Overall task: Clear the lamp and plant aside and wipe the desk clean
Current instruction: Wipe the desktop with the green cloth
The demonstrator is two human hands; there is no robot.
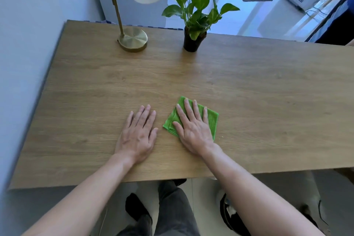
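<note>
Hands lying flat on the wooden desk (249, 86), lamp and plant sitting at its far edge.
The right hand (193, 130), fingers spread, is pressing a folded bright green cloth (211, 120); the left hand (138, 134) is resting flat, fingers nearly together. The brass lamp (133, 39) is standing at 11 o'clock, the leafy plant (193, 23) in its dark pot at 12 o'clock.

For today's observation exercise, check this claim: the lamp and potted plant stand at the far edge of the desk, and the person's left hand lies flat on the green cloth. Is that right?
Not quite. The head view shows the right hand flat on the green cloth; the left hand lies on the bare desk. The lamp and potted plant do stand at the far edge.
</note>
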